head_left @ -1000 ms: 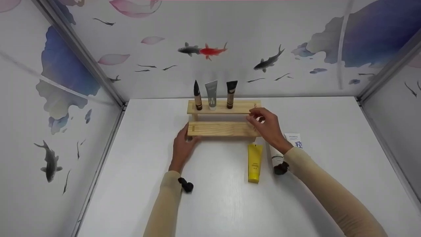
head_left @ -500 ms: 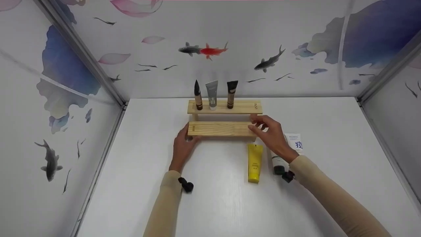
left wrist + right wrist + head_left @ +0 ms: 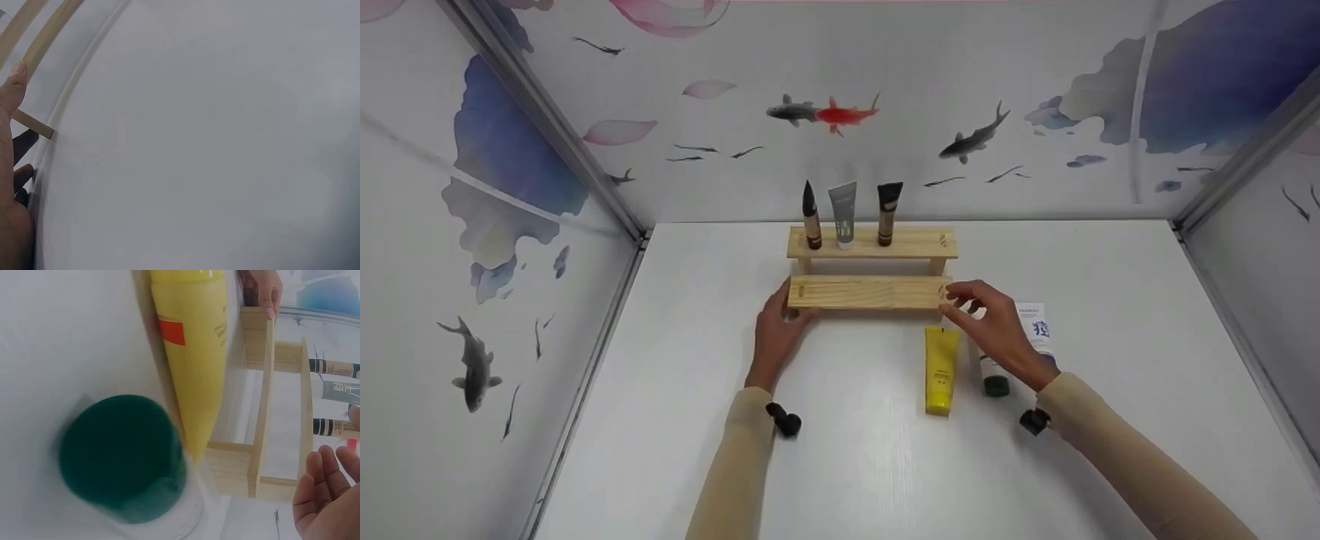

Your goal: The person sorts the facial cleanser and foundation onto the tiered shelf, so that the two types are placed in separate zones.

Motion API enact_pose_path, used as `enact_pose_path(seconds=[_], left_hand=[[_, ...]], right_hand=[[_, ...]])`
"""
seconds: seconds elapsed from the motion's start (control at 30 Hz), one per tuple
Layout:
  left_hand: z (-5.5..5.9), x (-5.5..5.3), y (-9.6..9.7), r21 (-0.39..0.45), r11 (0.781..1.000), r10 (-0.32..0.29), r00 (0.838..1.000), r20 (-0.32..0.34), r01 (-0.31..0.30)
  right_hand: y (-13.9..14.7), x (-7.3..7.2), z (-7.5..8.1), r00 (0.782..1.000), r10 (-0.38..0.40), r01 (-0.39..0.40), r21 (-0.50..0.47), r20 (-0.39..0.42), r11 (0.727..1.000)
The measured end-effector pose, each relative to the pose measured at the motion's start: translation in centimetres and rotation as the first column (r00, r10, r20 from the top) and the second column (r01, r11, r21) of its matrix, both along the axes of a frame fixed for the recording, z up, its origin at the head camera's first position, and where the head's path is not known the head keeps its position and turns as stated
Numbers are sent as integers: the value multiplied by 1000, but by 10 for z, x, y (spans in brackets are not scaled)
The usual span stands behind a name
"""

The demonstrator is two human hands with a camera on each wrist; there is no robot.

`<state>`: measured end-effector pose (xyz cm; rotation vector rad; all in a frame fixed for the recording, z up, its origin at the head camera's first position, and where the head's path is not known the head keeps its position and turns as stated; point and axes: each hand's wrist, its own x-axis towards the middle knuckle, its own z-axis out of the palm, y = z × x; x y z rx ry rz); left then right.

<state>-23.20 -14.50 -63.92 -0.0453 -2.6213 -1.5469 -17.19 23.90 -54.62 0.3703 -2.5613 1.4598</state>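
A two-step wooden rack stands near the back of the table. My left hand grips the left end of its lower step; in the left wrist view the thumb lies on the step's edge. Beside the right end of that step is my right hand, fingers loosely curved, nothing held. Upright on the upper step are a black-and-brown pointed tube, a grey tube and a black-and-brown flat-ended tube. In front of the rack lies a yellow tube.
Partly under the right hand lies a white container with a dark green cap, seen close in the right wrist view. A white tube with blue print lies to its right. Printed panels enclose the white table.
My right hand has moved down and to the right, from beside the upper step to the lower step's right end. The left hand stays on the rack.
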Motion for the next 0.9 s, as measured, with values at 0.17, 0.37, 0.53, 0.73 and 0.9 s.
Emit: enact_pose_path(seconds=[0.17,0.37,0.53,0.73,0.9], left_hand=[[-1,-1,0,-4,1000,4,1000,-4,-4],[-1,0,0,9,1000,1,1000,-8,0],[0,0,0,8,1000,-3,1000,1,3],[1,0,0,4,1000,-1,1000,11,1],[0,0,-1,8,1000,1,1000,6,-1]], right_hand=[[8,6,-7,1000,-19,19,-3,13,1000],[16,12,-11,998,-54,55,-1,44,999],[25,15,-14,994,-101,100,23,51,995],[36,18,-18,990,-137,135,41,30,990],[44,23,-20,988,-150,149,30,32,988]])
